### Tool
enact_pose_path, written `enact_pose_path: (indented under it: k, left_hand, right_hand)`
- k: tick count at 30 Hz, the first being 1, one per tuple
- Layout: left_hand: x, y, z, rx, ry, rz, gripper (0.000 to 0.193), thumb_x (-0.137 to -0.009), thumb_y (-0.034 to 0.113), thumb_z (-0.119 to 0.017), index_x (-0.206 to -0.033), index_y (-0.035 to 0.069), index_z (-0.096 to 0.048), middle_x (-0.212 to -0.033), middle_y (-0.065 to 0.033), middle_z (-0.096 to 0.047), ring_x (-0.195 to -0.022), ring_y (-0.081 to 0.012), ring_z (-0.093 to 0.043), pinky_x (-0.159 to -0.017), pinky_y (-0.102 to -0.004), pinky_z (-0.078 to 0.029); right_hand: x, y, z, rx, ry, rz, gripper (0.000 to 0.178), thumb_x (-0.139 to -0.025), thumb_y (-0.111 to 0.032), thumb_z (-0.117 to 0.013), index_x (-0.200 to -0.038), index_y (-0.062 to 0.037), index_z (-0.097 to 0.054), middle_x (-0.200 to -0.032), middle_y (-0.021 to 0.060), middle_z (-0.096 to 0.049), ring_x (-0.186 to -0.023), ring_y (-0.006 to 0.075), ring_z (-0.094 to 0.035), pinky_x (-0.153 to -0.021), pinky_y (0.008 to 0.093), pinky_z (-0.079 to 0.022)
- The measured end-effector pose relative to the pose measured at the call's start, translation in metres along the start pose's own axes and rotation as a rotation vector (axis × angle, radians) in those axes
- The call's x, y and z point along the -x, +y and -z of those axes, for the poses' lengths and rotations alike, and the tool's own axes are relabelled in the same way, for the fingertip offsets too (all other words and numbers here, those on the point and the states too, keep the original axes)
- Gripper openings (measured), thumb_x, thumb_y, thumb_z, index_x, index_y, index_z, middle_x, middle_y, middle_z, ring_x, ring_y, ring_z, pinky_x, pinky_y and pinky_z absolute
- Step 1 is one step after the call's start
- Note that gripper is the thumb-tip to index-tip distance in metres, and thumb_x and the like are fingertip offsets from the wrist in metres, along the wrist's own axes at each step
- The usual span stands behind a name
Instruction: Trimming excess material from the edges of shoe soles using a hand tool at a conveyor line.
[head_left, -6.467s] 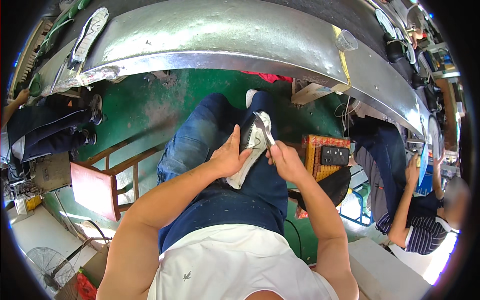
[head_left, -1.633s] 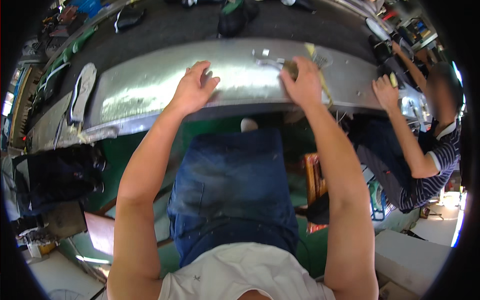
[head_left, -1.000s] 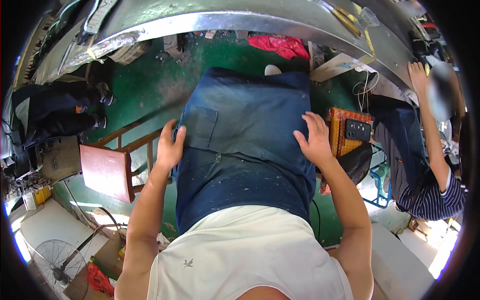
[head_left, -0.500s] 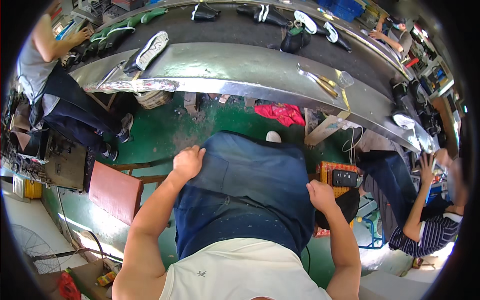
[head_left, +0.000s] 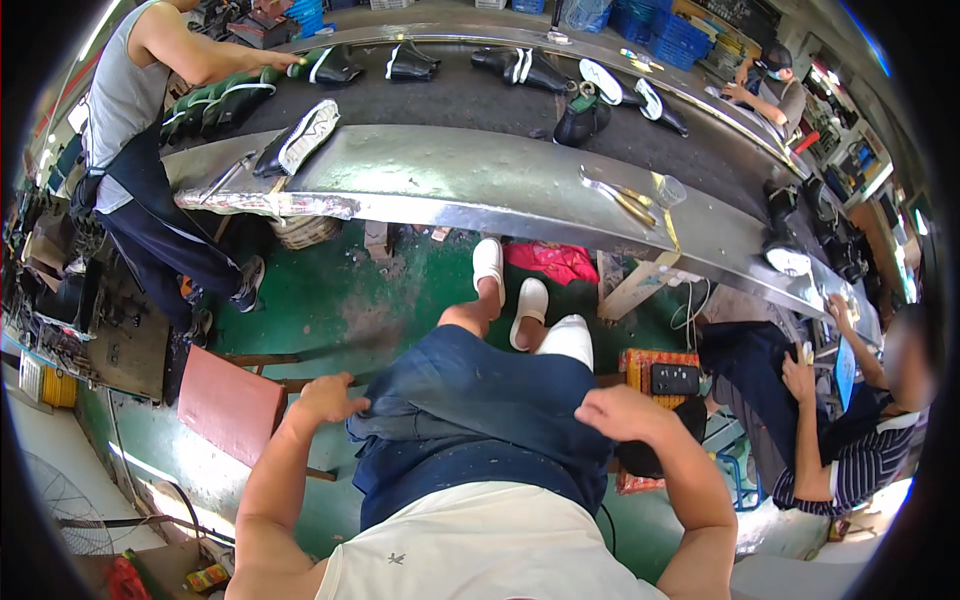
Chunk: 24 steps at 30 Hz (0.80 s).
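A dark blue apron [head_left: 480,390] lies bunched in folds across my lap, below my pale shirt. My left hand [head_left: 328,398] is beside the apron's left edge, thumb and fingers apart, with no cloth visible between them. Over the apron's right side, my right hand [head_left: 622,412] has its fingers curled in. Whether they pinch any cloth is hidden. Beyond the apron my feet show in white clogs [head_left: 530,300] on the green floor, with another white rounded shape [head_left: 568,342] close by.
A metal-edged bench [head_left: 430,165] crosses ahead, bearing shoes [head_left: 300,138] and pincers [head_left: 620,195]. A reddish board seat [head_left: 232,402] stands left. To the right, a black phone [head_left: 675,379] lies on an orange stool [head_left: 640,370]. Co-workers stand left [head_left: 135,120] and sit right [head_left: 850,440].
The apron has dropped from spread out to bunched on my lap, uncovering my feet. My left hand has moved left and down, my right hand slightly inward and down. The left co-worker's arm reaches farther along the bench.
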<state>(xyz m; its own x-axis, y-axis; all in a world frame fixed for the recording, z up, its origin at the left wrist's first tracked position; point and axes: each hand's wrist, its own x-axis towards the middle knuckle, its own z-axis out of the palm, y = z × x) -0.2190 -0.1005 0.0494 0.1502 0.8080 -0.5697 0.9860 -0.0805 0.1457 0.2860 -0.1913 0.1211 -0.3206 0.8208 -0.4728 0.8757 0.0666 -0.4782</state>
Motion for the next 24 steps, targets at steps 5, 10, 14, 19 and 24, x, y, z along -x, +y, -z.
enact_pose_path:
  k: [5, 10, 14, 19, 24]
  left_hand:
    - [-0.056, 0.037, 0.067, 0.293, 0.127, -0.108, 0.061, -0.091, 0.046, -0.070, -0.129, -0.001, -0.065, -0.121, -0.0215, -0.071, -0.114, -0.0344, -0.067, -0.099, -0.0412, -0.052]
    - [-0.130, 0.092, 0.152, 0.679, 0.236, -0.346, 0.049, -0.094, 0.034, -0.072, -0.126, -0.002, -0.066, -0.111, -0.0169, -0.073, -0.102, -0.0231, -0.069, -0.092, -0.0353, -0.054]
    - [-0.228, 0.126, 0.227, 0.908, 0.322, -0.456, 0.037, -0.099, 0.025, -0.068, -0.124, -0.003, -0.066, -0.105, -0.0085, -0.073, -0.096, -0.0134, -0.066, -0.085, -0.0314, -0.055]
    - [-0.368, 0.146, 0.321, 1.140, 0.554, -0.254, 0.033, -0.100, 0.029, -0.065, -0.120, 0.002, -0.067, -0.105, -0.0047, -0.071, -0.103, -0.0134, -0.065, -0.082, -0.0334, -0.055]
    - [-0.491, 0.156, 0.381, 0.996, 0.808, -0.092, 0.048, -0.097, 0.039, -0.066, -0.122, -0.001, -0.068, -0.107, -0.0173, -0.072, -0.092, -0.0247, -0.069, -0.085, -0.0357, -0.054]
  right_hand:
    - [-0.050, 0.036, 0.080, 0.108, 0.521, 0.071, 0.025, -0.093, -0.026, -0.067, -0.100, -0.0032, -0.065, -0.103, 0.0200, -0.067, -0.097, 0.0402, -0.065, -0.083, 0.0495, -0.052]
    - [-0.136, 0.092, 0.157, 0.349, 0.949, 0.127, 0.044, -0.090, -0.017, -0.069, -0.126, 0.0024, -0.054, -0.131, 0.0249, -0.057, -0.122, 0.0455, -0.053, -0.105, 0.0480, -0.044]
    - [-0.191, 0.137, 0.198, 0.497, 0.994, 0.000, 0.054, -0.090, -0.024, -0.069, -0.134, 0.0020, -0.052, -0.139, 0.0225, -0.053, -0.132, 0.0434, -0.048, -0.112, 0.0531, -0.036]
    - [-0.213, 0.146, 0.205, 0.328, 0.879, 0.006, 0.057, -0.091, -0.024, -0.067, -0.138, 0.0041, -0.050, -0.138, 0.0257, -0.055, -0.132, 0.0451, -0.048, -0.113, 0.0532, -0.035]
    - [-0.212, 0.146, 0.212, 0.325, 0.904, -0.005, 0.051, -0.089, -0.016, -0.064, -0.134, 0.0051, -0.054, -0.134, 0.0264, -0.057, -0.128, 0.0480, -0.050, -0.111, 0.0538, -0.038]
